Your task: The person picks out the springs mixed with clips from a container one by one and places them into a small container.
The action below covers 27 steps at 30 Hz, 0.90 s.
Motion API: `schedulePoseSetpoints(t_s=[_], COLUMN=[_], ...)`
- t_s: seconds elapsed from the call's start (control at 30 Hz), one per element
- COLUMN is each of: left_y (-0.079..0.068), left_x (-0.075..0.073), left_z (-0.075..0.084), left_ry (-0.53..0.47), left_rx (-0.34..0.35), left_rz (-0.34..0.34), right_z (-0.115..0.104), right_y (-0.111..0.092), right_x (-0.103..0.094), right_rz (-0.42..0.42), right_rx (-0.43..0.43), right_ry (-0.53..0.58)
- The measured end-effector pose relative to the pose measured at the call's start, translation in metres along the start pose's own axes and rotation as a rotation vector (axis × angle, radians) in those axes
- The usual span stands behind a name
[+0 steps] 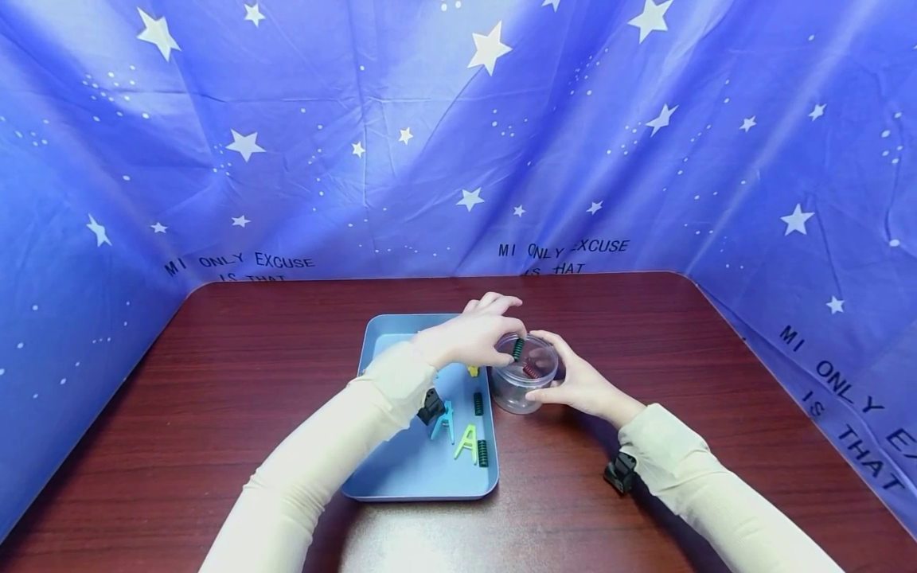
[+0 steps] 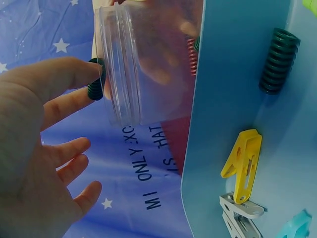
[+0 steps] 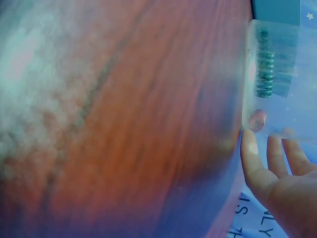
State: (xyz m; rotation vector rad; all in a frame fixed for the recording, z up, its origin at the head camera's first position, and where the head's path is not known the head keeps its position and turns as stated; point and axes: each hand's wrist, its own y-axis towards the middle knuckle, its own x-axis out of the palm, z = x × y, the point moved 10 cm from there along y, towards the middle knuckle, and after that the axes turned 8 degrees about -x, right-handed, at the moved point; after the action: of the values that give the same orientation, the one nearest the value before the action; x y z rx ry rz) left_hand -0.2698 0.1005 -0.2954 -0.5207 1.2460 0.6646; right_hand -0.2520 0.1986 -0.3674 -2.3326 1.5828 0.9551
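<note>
Between thumb and index finger, my left hand [image 1: 476,334] pinches a dark green coil spring [image 2: 95,89] at the mouth of a clear plastic jar [image 1: 519,400]. The other left fingers are spread apart. My right hand [image 1: 583,386] holds the jar from its right side, thumb in front and fingers behind. A red spring [image 1: 530,371] lies inside the jar, and the right wrist view shows a green spring [image 3: 265,74] through its wall. To the left, a blue tray [image 1: 401,479] contains more green springs [image 1: 478,404] and several plastic clips.
The tray's clips include a blue one [image 1: 446,422], a lime one [image 1: 467,444], a yellow one [image 2: 242,166] and a grey one [image 2: 240,215]. Another green spring [image 1: 483,454] lies by the tray's right wall. A starry blue curtain [image 1: 401,183] surrounds the brown table [image 1: 286,334].
</note>
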Motion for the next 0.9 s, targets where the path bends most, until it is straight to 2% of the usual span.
schedulePoseSetpoints(t_s=[0.17, 0.37, 0.7, 0.9], left_y=[-0.0004, -0.0011, -0.0037, -0.0057], left_x=[0.0010, 0.0005, -0.0037, -0.0047], left_z=[-0.0005, -0.0029, -0.0042, -0.0075], left_ry=[-0.011, -0.015, -0.001, 0.002], left_rx=[-0.004, 0.000, 0.016, 0.000], left_rz=[-0.009, -0.007, 0.006, -0.006], right_z=[0.0003, 0.0034, 0.0018, 0.0019], right_y=[0.0003, 0.0014, 0.0020, 0.0019], right_x=[0.0001, 0.0014, 0.0004, 0.0010], right_rz=[-0.001, -0.012, -0.007, -0.011], right_rx=[-0.013, 0.026, 0.016, 0.016], right_ry=[-0.001, 0.047, 0.049, 0.060])
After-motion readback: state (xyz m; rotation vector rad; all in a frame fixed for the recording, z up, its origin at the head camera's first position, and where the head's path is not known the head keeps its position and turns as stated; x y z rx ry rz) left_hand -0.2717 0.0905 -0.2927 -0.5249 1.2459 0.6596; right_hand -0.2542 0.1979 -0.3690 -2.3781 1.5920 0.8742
